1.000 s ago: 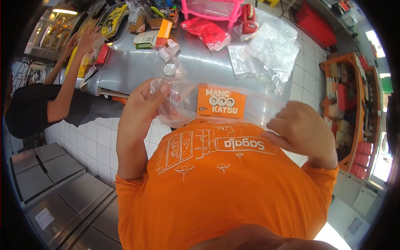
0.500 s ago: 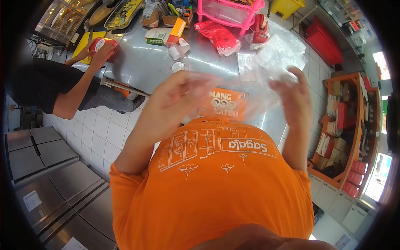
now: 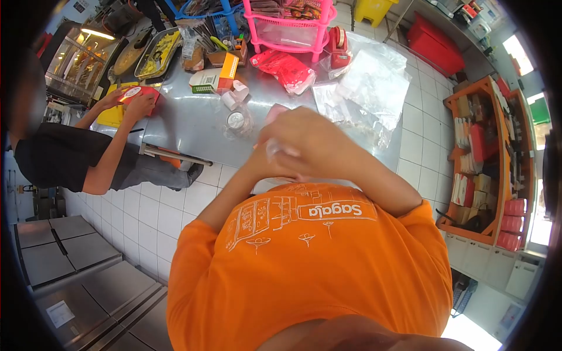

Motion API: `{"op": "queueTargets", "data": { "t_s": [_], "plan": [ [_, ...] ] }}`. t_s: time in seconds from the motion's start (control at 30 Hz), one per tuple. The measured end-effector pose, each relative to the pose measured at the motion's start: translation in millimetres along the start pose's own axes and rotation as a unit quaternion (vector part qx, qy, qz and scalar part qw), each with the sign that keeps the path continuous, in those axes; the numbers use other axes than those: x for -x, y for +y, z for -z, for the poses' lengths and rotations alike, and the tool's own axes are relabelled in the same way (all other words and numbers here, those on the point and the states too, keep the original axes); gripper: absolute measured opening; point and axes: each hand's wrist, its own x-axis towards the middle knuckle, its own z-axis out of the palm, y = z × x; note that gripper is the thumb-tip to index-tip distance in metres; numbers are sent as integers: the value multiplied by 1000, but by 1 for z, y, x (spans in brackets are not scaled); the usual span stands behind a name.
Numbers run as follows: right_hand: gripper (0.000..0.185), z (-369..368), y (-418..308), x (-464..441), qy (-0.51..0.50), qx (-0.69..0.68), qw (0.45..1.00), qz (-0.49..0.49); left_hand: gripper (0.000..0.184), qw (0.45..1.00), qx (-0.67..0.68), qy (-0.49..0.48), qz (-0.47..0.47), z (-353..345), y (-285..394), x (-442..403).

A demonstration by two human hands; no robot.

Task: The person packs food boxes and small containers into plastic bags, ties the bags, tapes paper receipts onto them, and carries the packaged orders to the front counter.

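Observation:
My right hand crosses in front of my chest and lies over my left hand, both closed at the near edge of the metal table. A bit of clear plastic bag shows between them, and both hands are closed on it. Blur and the overlap hide most of my left fingers. A small pinkish piece sticks out above the hands. The orange printed box is hidden from view.
A small round container and an opened carton lie beyond my hands. Further back are a red packet, clear plastic sheets, a tape dispenser and a pink rack. At left, a co-worker holds a red box.
My hands have come together from apart, with the right one now over the left. The orange box between them has gone out of sight. The co-worker still handles the red box.

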Motion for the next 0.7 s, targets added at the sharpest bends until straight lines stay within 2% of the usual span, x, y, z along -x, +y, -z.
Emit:
{"op": "queueTargets", "data": {
  "t_s": [0.1, 0.2, 0.3, 0.33, 0.37, 0.4, 0.47, 0.5, 0.57, 0.6, 0.63, 0.67, 0.7],
  "plan": [
    [28, -38, -2, -20, -184, 169, 967, 59, 49, 988, 130, 36, 75, -38, -35, -13],
    [37, -54, 15, -19, -241, 172, 953, 59, 47, 953, 255, 96, 134, -59, -58, -16],
    [60, -19, 45, 12, 9, 20, 999, -30, 45, 943, 273, 133, 138, -68, -65, -18],
    [86, -4, 46, 30, 47, -15, 990, -133, 44, 951, 246, 139, 129, -68, -65, -18],
    [94, -3, 60, 55, 112, -48, 962, -246, 41, 968, 179, 135, 112, -63, -60, -18],
    [98, -15, 76, 78, 97, -37, 959, -265, 37, 980, 112, 133, 96, -60, -56, -17],
    [105, -54, 110, 126, 76, -16, 948, -309, 34, 986, 117, 50, 112, -57, -59, -16],
    [96, -82, 125, 138, 83, -27, 953, -289, 33, 986, 117, 2, 120, -58, -59, -14],
    [78, -150, 162, 160, 147, -231, 923, -270, 44, 1000, -3, -22, -2, -54, -30, -19],
    [68, -185, 186, 174, 194, -415, 850, -259, 50, 996, -64, -30, -63, -48, -11, -22],
    [59, -188, 183, 172, 174, -423, 847, -272, 68, 987, -136, -59, -63, -37, 4, -22],
    [51, -190, 180, 170, 154, -429, 843, -286, 72, 992, -106, -6, -72, -32, 3, -20],
    [43, -159, 147, 150, 73, -256, 908, -323, 75, 993, -76, 44, -82, -25, 0, -18]
  ]
}}
